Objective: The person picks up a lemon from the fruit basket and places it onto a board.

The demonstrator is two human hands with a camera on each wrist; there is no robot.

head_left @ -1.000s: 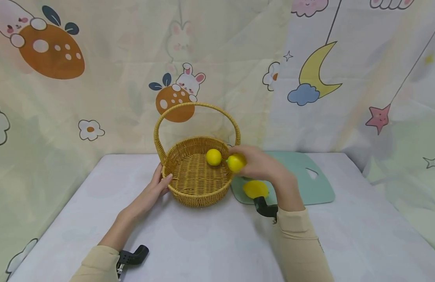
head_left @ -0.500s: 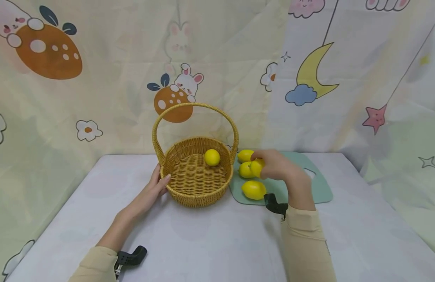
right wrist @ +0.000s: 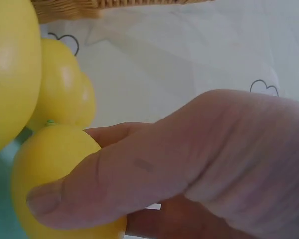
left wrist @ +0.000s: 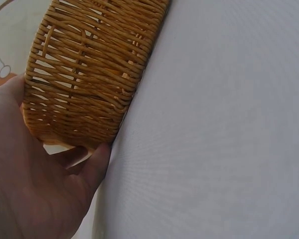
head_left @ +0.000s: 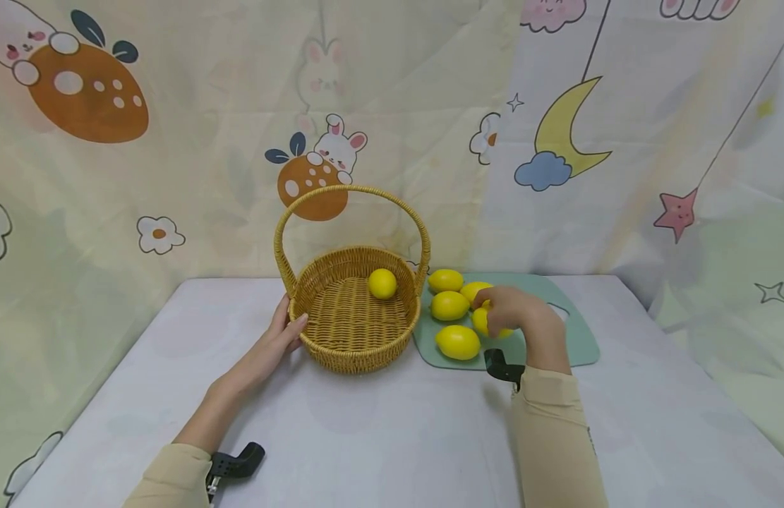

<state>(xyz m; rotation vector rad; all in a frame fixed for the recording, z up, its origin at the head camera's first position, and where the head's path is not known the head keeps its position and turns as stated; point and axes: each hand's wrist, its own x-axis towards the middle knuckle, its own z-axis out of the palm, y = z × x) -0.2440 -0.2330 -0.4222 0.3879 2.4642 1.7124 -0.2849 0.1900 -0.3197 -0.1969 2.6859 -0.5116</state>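
Note:
A round wicker basket point(head_left: 353, 360) with a tall arched handle stands on the table, one yellow lemon point(head_left: 382, 283) lying inside near its right wall. My left hand point(head_left: 274, 353) grips the basket's left side, thumb at the rim; the left wrist view shows its fingers against the woven wall point(left wrist: 84, 74). To the right, my right hand point(head_left: 512, 310) holds a lemon point(right wrist: 52, 154) low over the green cutting board point(head_left: 544, 349), thumb across the fruit. Several other lemons point(head_left: 458, 342) lie on the board, just left of that hand. Its far fingers are partly hidden.
The white-covered table point(head_left: 366, 437) reaches back to a printed cloth backdrop point(head_left: 392, 106). The cutting board has a cut-out handle hole point(head_left: 559, 312) on its right, beside the right wrist. Black camera mounts point(head_left: 239, 462) project from both wrists.
My right hand has carried the lemon from beside the basket's right rim rightward and down to the cutting board, among the other lemons. The left hand and basket have stayed in place.

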